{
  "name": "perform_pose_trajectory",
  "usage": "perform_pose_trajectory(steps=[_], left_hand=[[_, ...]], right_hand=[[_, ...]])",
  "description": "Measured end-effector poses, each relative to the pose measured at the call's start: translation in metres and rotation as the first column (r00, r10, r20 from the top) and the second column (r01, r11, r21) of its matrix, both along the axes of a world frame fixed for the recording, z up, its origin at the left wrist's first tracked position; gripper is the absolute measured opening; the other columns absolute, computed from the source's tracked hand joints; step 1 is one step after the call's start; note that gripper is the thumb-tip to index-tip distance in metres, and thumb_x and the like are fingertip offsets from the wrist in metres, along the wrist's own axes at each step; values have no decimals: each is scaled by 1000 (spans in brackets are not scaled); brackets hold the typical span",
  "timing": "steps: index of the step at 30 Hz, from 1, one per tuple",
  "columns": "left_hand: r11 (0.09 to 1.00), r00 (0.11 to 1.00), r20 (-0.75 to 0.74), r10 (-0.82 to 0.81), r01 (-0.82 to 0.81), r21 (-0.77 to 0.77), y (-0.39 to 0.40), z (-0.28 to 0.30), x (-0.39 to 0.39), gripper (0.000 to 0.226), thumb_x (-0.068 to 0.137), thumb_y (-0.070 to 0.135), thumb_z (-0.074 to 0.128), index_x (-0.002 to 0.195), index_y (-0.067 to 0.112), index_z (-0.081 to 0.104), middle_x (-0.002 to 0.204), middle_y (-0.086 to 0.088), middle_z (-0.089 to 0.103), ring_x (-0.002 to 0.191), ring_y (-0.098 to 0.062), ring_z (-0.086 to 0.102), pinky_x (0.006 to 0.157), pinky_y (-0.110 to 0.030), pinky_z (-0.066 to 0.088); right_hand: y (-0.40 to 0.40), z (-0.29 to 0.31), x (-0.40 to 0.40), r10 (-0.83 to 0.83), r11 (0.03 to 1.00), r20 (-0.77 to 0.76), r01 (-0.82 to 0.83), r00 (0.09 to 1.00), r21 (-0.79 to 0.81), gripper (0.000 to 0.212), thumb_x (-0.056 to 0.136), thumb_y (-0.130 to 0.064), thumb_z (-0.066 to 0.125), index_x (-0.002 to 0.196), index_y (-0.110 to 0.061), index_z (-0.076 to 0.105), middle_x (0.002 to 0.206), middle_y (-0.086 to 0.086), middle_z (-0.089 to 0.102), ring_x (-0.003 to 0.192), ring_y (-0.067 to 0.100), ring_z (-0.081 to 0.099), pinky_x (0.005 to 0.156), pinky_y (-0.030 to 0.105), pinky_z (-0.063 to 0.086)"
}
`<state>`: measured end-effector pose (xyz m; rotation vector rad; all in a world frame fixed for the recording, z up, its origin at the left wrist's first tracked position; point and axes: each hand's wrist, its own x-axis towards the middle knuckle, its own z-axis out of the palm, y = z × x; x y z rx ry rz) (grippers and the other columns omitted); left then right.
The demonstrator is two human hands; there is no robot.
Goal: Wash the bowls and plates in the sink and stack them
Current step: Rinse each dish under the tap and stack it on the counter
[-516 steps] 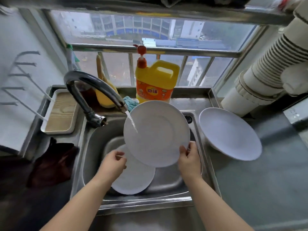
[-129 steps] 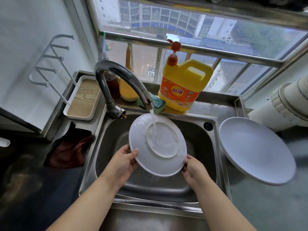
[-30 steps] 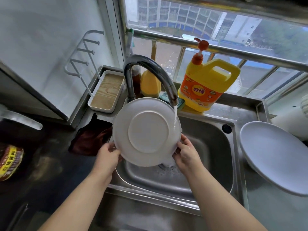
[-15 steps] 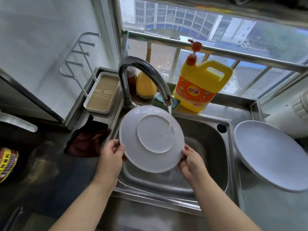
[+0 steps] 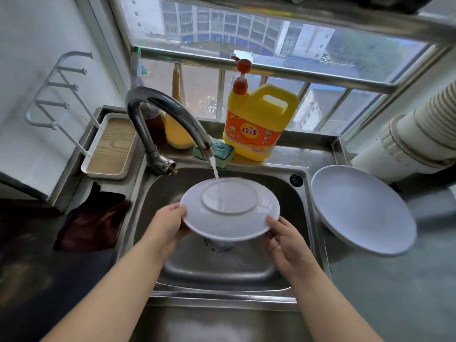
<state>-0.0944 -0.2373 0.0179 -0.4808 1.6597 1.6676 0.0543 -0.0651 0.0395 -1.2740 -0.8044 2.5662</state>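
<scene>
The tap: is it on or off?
On. A stream of water runs from the tap onto the underside of the plate held over the sink.

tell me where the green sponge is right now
In the head view the green sponge lies on the sink's back ledge, behind the faucet spout, left of the yellow detergent jug.

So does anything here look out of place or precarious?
One thing: the big white plate right of the sink sits tilted, apparently propped on the sink's edge rather than lying flat, so it might slide. The plate under the tap is held upside down by both hands, normal for rinsing.
</scene>
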Motion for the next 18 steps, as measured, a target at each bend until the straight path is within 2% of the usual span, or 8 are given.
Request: perform_pose_trajectory(steps=[4,7,10,12,15,18], left_hand=[[980,975,203,91,-124,157,10,2,14,21,100,3,38,100,-2,59,84,-15,65,77,-25,62,59,-35,55],[937,953,279,117,-199,286,18,6,24,23,99,-1,37,107,-4,58,84,-16,70,69,-23,70,53,-28,58],[949,963,250,96,-165,269,20,6,20,27,97,-6,36,118,-8,53,93,-18,66,74,-22,68,53,-25,58],[973,977,207,45,-90,213,16,7,11,28,97,-7,36,118,-7,54,90,-15,67,76,-21,65,54,-25,57],[985,988,152,-23,-4,174,4,11,-3,28,97,-6,35,104,1,61,73,-7,71,63,-16,68,58,-25,57],[983,988,148,39,-65,173,5,9,-2,24,100,1,37,100,0,61,66,-6,71,62,-15,68,59,-26,56]], right_hand=[[-21,10,-16,-30,1000,-55,30,998,-6,28,88,9,52,112,-5,57,106,17,68,93,26,68,68,29,60],[-37,11,-26,-23,1000,-110,21,994,-16,36,80,13,56,112,-3,57,103,18,70,93,26,69,70,29,59],[-37,7,-26,12,1000,-82,-12,997,9,40,77,8,61,115,-2,56,102,16,71,92,25,70,69,28,59],[-29,5,-23,24,1000,-33,-24,999,16,32,86,1,58,117,-4,56,103,15,72,90,24,71,69,31,60],[-14,3,-20,-20,999,62,17,998,35,23,95,-12,51,118,-7,57,98,12,72,82,21,71,61,31,59],[-11,3,-20,-51,999,52,51,997,3,25,95,-10,51,119,-4,56,94,12,74,78,19,72,58,26,57]])
